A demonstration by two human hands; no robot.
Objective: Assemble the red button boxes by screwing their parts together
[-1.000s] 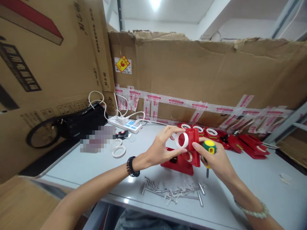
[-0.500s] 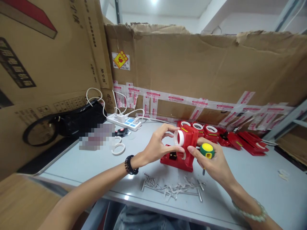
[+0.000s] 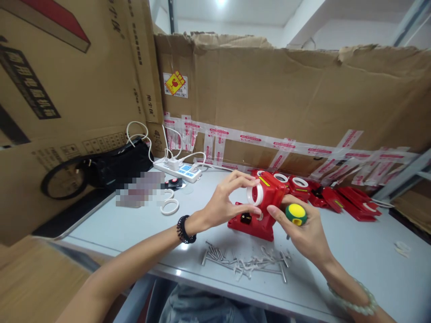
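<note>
Your left hand pinches the white round ring on the red plastic housing, whose side your right hand steadies, clasping a green-yellow screwdriver; apparent alignment calls for even pressure.

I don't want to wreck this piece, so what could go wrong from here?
The white ring, pinched by the left hand, might slip off the red housing. The screwdriver, tucked in the right hand, could knock the housing. Dropped parts might scatter the loose screws.
</note>
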